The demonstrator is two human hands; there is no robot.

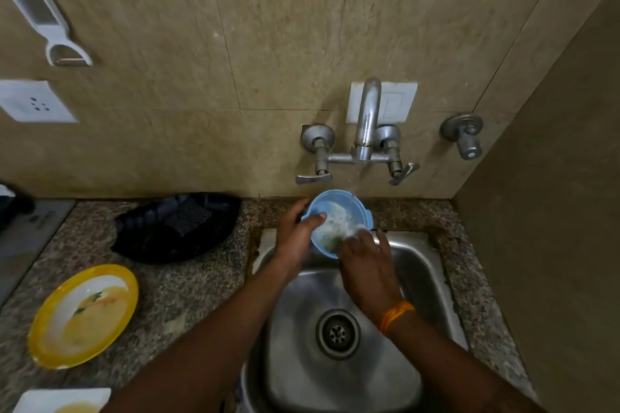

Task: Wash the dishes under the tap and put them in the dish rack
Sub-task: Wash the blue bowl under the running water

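Note:
A small blue bowl (335, 208) is held tilted over the back of the steel sink (426, 265), under water running from the wall tap (367, 117). My left hand (295, 235) grips its left rim, thumb inside. My right hand (365, 261) reaches into the foamy inside of the bowl, fingers spread against it. A yellow-rimmed plate (84, 315) with food stains lies on the counter at the left. A black basket-like rack (174, 228) holding a dark scrub pad sits behind it.
A white square dish (63, 401) peeks in at the bottom left. A second valve (464, 134) juts from the wall at the right. A grater (37, 3) and a socket (33, 104) are on the wall at the left. A side wall closes the right.

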